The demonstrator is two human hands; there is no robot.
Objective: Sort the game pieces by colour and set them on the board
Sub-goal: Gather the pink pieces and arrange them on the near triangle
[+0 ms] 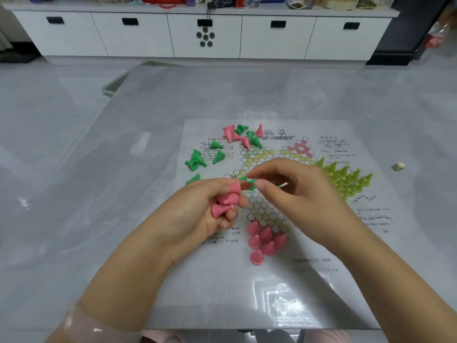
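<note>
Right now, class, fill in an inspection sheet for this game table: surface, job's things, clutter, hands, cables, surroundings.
Surface: glossy grey table; paper board lies flat.
Job's things: yellow-green pieces grouped at right; pink pieces grouped near; mixed pile far; green pieces loose at left.
Clutter: small pale object.
Hands: left hand grips pink pieces; right hand pinches a green piece.
Cables: black cord on cabinet.
Surroundings: white cabinet, bottle.

Pink pieces [265,240], dark green pieces [197,159] and yellow-green pieces [346,179] lie on a white board [309,243] printed with black text and apparently pastel hexagon cells.
</note>
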